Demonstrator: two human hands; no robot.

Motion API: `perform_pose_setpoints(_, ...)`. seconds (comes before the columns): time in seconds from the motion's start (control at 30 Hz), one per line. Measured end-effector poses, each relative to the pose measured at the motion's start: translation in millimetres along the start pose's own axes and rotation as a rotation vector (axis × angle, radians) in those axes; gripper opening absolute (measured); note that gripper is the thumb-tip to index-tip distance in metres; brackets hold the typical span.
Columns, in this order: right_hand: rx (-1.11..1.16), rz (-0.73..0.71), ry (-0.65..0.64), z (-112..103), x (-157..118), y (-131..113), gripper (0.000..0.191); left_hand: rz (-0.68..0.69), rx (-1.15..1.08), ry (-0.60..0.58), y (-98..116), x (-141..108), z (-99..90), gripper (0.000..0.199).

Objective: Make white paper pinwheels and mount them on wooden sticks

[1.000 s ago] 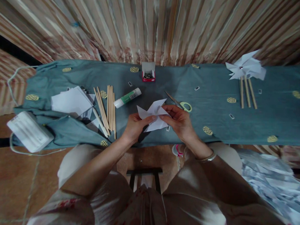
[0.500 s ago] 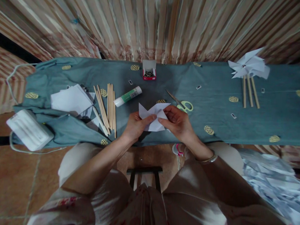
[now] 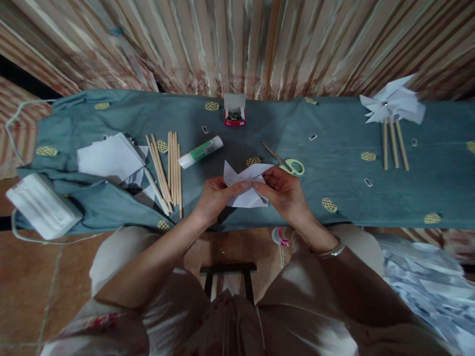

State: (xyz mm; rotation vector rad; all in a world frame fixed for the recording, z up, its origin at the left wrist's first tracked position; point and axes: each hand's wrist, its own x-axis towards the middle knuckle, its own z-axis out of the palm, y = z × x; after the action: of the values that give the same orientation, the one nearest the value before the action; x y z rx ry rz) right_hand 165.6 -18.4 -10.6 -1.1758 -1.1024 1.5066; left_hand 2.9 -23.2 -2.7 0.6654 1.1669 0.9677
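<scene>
A white paper pinwheel (image 3: 246, 198), its corners folded in toward the middle, is held between both hands over the near edge of the table. My left hand (image 3: 216, 198) grips it from the left, thumb pressed close to the centre. From the other side my right hand (image 3: 287, 195) pinches it, its thumb meeting the left one near the middle. Fingers beneath the paper are hidden. Just beyond the right hand lie scissors (image 3: 291, 165) with pale green handles. A glue stick (image 3: 201, 152) rests beyond the left hand.
Wooden sticks (image 3: 175, 170) and stacked white paper sheets (image 3: 108, 156) lie left on the green cloth (image 3: 320, 171). An open red box of small metal pieces (image 3: 235, 116) stands at the back. Finished pinwheels (image 3: 396, 103) on sticks lie right. A white corded device (image 3: 43, 206) sits far left.
My right thumb has moved inward to meet the left thumb at the paper's centre. The pinwheel has shifted slightly right. The whole view has drifted a little.
</scene>
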Motion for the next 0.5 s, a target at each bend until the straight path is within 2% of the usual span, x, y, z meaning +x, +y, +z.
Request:
perform_pose_setpoints(0.13,-0.02,-0.04,-0.001,-2,0,1,0.029,-0.023,-0.032,0.014,0,1,-0.6,0.032)
perform_pose_setpoints(0.23,-0.084,-0.153,0.065,-6,-3,-6,0.025,-0.045,-0.107,0.045,2,3,-2.5,0.032)
perform_pose_setpoints(0.37,-0.343,-0.39,0.105,-13,-12,-18,0.012,-0.043,-0.214,0.059,7,10,-5.9,0.03)
perform_pose_setpoints(0.5,-0.616,-0.562,0.001,-14,-18,-24,0.01,-0.044,-0.258,0.059,8,14,-7.1,0.025)
